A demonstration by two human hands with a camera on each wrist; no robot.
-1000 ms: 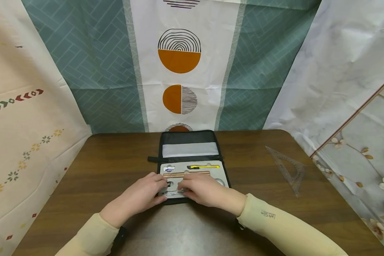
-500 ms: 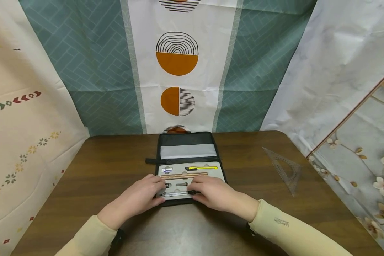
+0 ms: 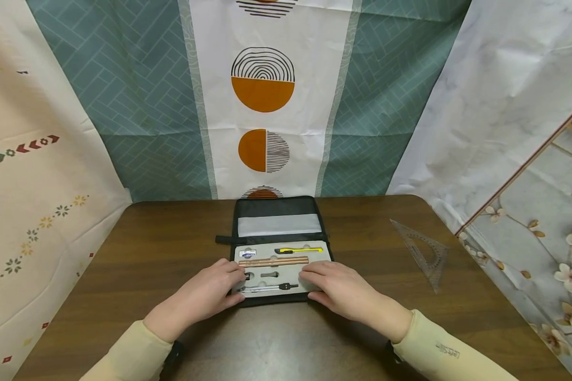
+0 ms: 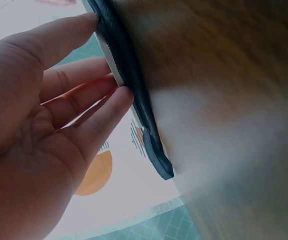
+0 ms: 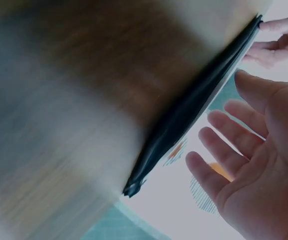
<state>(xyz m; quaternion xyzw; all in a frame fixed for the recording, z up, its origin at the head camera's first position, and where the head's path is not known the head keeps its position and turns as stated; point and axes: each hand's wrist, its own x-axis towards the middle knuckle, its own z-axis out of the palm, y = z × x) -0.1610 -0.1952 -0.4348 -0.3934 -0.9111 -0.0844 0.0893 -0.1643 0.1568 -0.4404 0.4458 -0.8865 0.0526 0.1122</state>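
An unfolded black case [image 3: 276,205] lies on the counter [image 3: 181,222], about midway along the far edge, its lid reaching that edge and its tray half toward the person. The lid has a light grey pocket [image 3: 280,225], and a black strap [image 3: 223,239] sticks out at the fold toward the counter's left edge.

The left hand [image 3: 212,287] rests at the tray's left side, fingers extended and thumb at the near left corner; in the left wrist view the thumb tip and little finger touch the case's edge. The right hand [image 3: 342,288] lies over the tray's near right part with fingers straight and slightly spread, holding nothing.

In the grey tray [image 3: 289,271], a small white block [image 3: 247,253] with blue print sits in the far left corner and a yellow cutter [image 3: 298,250] in the far right. Wooden pencils [image 3: 274,261] lie side by side across the middle. Nearer the person are a small metal piece [image 3: 269,274] and a compass [image 3: 269,288] along the near side. A small dark item [image 3: 247,275] is partly covered by the left fingers, too hidden to identify; the right hand covers the tray's right portion.

A clear set square [image 3: 439,262] lies well apart from the case, near the counter's right edge. Hanging cloth [image 3: 150,106] stands behind the far edge, with cream cloth [image 3: 33,185] on the left and flowered cloth [image 3: 529,174] on the right.
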